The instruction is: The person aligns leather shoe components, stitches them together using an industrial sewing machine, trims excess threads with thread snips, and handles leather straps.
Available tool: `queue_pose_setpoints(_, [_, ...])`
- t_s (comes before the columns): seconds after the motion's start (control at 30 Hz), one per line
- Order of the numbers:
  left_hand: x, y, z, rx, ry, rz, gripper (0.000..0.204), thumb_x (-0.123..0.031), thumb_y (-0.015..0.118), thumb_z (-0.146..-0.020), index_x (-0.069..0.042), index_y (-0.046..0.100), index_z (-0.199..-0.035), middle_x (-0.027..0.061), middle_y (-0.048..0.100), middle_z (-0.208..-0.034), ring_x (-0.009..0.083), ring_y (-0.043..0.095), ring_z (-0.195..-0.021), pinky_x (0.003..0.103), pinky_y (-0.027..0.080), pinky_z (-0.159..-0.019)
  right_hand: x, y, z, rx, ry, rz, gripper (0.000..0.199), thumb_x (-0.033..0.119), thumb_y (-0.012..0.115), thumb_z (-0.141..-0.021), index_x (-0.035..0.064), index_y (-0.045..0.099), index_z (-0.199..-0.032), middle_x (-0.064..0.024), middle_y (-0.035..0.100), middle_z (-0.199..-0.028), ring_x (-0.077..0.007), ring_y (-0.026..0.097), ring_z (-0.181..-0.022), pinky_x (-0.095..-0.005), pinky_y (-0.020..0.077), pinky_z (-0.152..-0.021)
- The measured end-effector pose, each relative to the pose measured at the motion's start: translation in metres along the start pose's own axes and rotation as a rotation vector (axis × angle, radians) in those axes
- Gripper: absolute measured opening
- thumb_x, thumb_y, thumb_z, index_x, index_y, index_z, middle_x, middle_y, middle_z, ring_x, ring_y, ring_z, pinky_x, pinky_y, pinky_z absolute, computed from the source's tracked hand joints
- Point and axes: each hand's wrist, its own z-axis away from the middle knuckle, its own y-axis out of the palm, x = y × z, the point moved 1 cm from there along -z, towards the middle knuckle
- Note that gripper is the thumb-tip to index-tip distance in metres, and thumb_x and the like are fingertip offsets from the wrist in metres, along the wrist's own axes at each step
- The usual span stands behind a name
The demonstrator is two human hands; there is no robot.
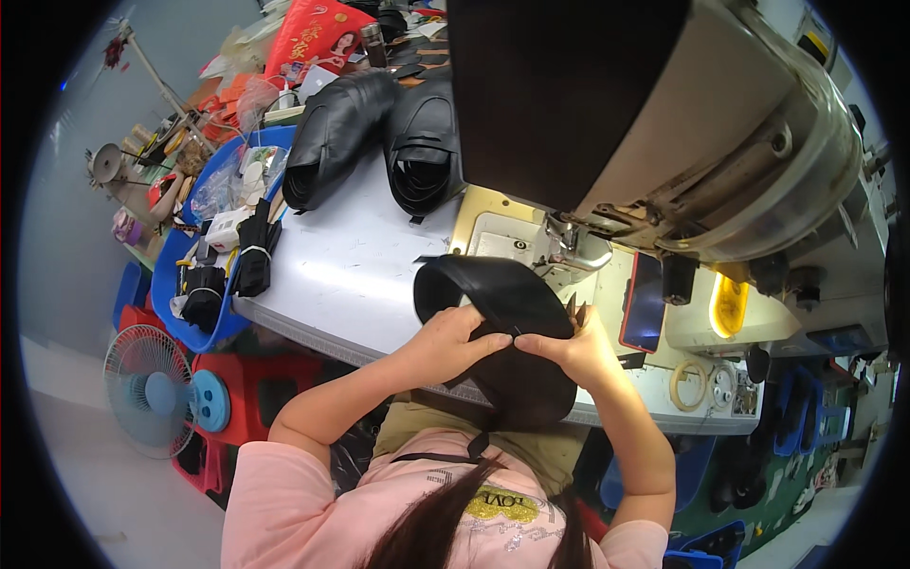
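Both hands hold a black leather shoe upper (502,289) over the front edge of the white table, close to my body. It curves into an open loop, and its lower part hangs toward my lap. My left hand (457,336) grips it from the left, fingers inside the loop and thumb on the edge. From the right, my right hand (573,353) pinches the same edge, its thumb almost meeting the left one. Dark metal tips, seemingly of thread snips (575,311), stick out by the right fingers. The needle area (566,245) of a sewing machine is just beyond the upper.
The sewing machine's head (654,114) overhangs at the right. Two stacks of black shoe uppers (341,123) lie at the back. A phone (643,302), a yellow tray (728,305) and a ring (687,386) are on the right. Left are a blue basket (159,275) and a fan (156,389).
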Motion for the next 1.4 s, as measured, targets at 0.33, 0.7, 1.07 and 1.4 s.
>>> queue_pose_setpoints(0.33, [-0.016,-0.021,-0.009,-0.135,-0.017,0.307,0.018,-0.009,0.063,-0.075,0.003,0.062,-0.088,0.0049,0.063,-0.075,0.0065,0.055,-0.069,0.021,0.045,-0.063,0.014,0.004,-0.011,-0.188,-0.033,-0.101,0.038,0.003,0.073,-0.061,-0.0036,0.057,-0.095,-0.0102,0.062,-0.085,-0.0157,0.060,-0.075,-0.0283,0.0504,-0.067])
queue_pose_setpoints(0.7, [-0.039,-0.042,-0.094,-0.022,-0.006,0.350,0.035,-0.008,0.069,-0.067,0.003,0.059,-0.098,0.0069,0.061,-0.091,0.0128,0.055,-0.080,0.024,0.044,-0.073,-0.037,-0.026,-0.007,-0.558,-0.269,-0.281,0.037,0.019,0.070,-0.074,-0.0025,0.053,-0.098,-0.0111,0.052,-0.108,-0.0198,0.047,-0.101,-0.0310,0.0349,-0.089])
queue_pose_setpoints(1.07, [-0.081,-0.066,-0.102,0.138,-0.171,0.073,0.042,-0.011,0.074,-0.064,-0.002,0.058,-0.101,0.0090,0.059,-0.097,0.0175,0.054,-0.093,0.027,0.041,-0.083,-0.060,-0.029,-0.012,-0.601,-0.321,0.034,0.033,0.008,0.064,-0.077,-0.0021,0.045,-0.103,-0.0105,0.055,-0.091,-0.0138,0.055,-0.079,-0.0246,0.0461,-0.070])
queue_pose_setpoints(1.4, [-0.064,-0.068,-0.118,0.193,-0.148,0.192,0.040,-0.009,0.072,-0.066,-0.002,0.058,-0.103,0.0089,0.059,-0.098,0.0177,0.054,-0.095,0.027,0.040,-0.086,-0.057,-0.027,-0.014,-0.685,-0.391,0.189,0.019,0.013,0.063,-0.079,-0.0019,0.056,-0.089,-0.0033,0.056,-0.078,-0.0090,0.052,-0.066,-0.0215,0.0431,-0.061])
